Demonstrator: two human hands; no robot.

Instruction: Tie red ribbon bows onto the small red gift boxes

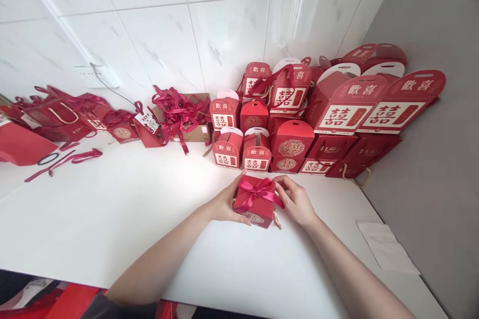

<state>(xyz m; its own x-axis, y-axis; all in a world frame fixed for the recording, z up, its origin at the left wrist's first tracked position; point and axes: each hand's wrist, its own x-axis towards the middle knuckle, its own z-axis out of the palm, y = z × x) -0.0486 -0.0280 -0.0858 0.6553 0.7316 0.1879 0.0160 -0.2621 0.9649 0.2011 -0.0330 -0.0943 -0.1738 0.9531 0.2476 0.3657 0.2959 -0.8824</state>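
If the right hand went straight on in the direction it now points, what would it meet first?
Most likely the right hand would meet the pink ribbon bow on the red box; whether they touch is unclear from this one view.

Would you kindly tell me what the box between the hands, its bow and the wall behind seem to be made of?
Box: probably thin card, fairly matt red, with crisp straight edges.
Bow: likely satin ribbon, since its loops shine softly.
Wall: apparently glazed tile, marbled white, with straight joints and glossy reflections.
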